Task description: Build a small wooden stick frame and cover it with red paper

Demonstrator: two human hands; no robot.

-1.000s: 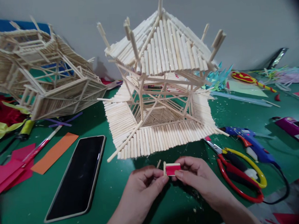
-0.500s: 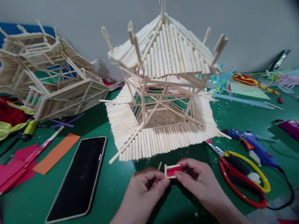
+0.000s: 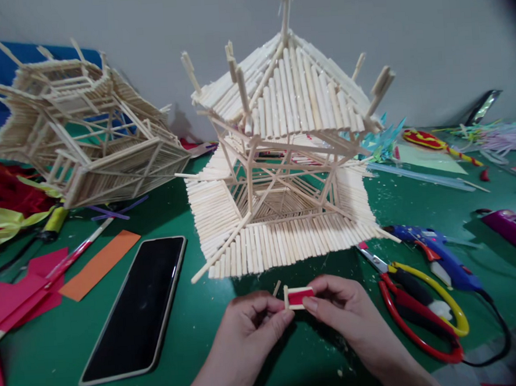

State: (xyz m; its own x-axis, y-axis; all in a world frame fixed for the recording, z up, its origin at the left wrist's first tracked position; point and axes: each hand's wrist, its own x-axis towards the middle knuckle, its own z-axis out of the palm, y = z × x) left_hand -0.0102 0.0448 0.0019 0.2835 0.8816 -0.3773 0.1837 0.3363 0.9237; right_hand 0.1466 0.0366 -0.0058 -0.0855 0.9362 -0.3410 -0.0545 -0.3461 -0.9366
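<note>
Both hands pinch one small red panel framed with wooden sticks [image 3: 298, 297], held just above the green table. My left hand [image 3: 253, 327] grips its left end with thumb and curled fingers. From the right, my right hand [image 3: 344, 313] holds the other end between thumb and forefinger. Directly behind the piece stands a tall pagoda model of wooden sticks [image 3: 282, 162], its lower roof edge a short way from my fingers. A short loose stick [image 3: 276, 288] lies on the table beside the panel.
A second stick model [image 3: 84, 145] lies tilted at the back left. A black phone [image 3: 136, 308] lies left of my hands, with orange and red paper strips [image 3: 98, 264] beyond it. Red-and-yellow scissors [image 3: 417, 305], a blue glue gun [image 3: 436, 255] and a purple device [image 3: 511, 230] sit at right.
The view has tilted a little, so everything sits slightly lower and to the right. My hands keep the same grip on the small red panel, with only slight finger shifts.
</note>
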